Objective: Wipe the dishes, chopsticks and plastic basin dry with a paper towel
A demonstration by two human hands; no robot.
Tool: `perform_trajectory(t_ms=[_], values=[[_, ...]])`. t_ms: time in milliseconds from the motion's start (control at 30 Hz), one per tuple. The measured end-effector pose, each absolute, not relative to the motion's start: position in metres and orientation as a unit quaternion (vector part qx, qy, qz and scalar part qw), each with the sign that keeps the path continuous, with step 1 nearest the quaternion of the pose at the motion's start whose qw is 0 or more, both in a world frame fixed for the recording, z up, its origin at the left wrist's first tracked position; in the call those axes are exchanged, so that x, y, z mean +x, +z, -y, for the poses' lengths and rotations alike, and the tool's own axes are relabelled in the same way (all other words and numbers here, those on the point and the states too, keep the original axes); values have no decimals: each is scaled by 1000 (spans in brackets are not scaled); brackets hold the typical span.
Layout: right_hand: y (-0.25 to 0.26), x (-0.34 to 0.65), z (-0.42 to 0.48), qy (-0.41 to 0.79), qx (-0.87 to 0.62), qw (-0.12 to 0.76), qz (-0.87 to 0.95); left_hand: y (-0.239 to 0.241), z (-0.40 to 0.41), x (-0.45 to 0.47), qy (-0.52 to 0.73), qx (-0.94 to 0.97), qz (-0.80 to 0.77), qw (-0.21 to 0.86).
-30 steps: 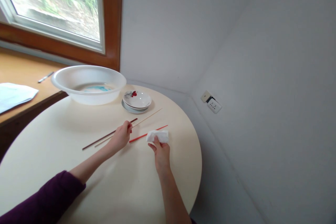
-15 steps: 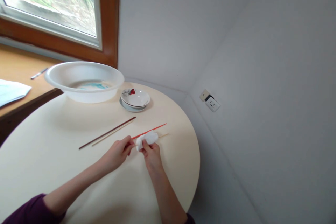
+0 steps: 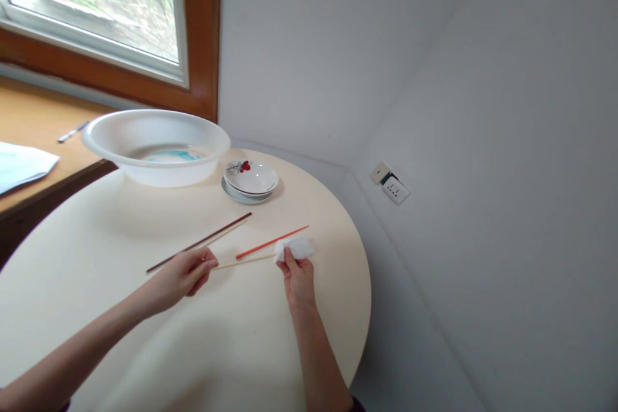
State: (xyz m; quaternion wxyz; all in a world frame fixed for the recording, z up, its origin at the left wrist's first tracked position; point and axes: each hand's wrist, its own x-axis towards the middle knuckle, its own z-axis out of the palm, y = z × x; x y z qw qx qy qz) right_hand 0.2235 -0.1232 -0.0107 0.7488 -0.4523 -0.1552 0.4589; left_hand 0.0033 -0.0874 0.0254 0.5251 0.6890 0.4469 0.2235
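Observation:
My left hand (image 3: 194, 270) is closed on the near end of a pale chopstick (image 3: 246, 261) above the table. Wrapped round the chopstick's far part is a white tissue (image 3: 295, 248), pinched in my right hand (image 3: 297, 278); the tip is hidden or hard to make out. Just beyond them lies a red chopstick (image 3: 273, 242), apart from the left hand. A dark brown chopstick (image 3: 212, 235) and another pale chopstick (image 3: 226, 229) lie side by side behind my left hand, which partly covers them.
On the round cream table (image 3: 241, 347), a large translucent basin (image 3: 168, 174) stands at the back left. Stacked bowls (image 3: 258, 178), the top one with a red flower, sit beside it. A wooden desk (image 3: 29, 109) bearing papers (image 3: 22, 167) and a pen (image 3: 72, 132) adjoins the left.
My hands have moved apart along the chopstick: the left toward the left, the right with the tissue toward the right. More of the pale chopstick now shows between them.

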Motion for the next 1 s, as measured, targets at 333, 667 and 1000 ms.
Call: perform_trajectory(t_ms=[333,667,1000], values=[[-5,209,132,438,-490,672,342,74,69,-5,395,593,-439,547],[-10,192,136,447,-479,617,436,48,91,49,380,621,-363,581],[-5,197,133,425,-514,641,379,58,83,30,353,638,-426,536]])
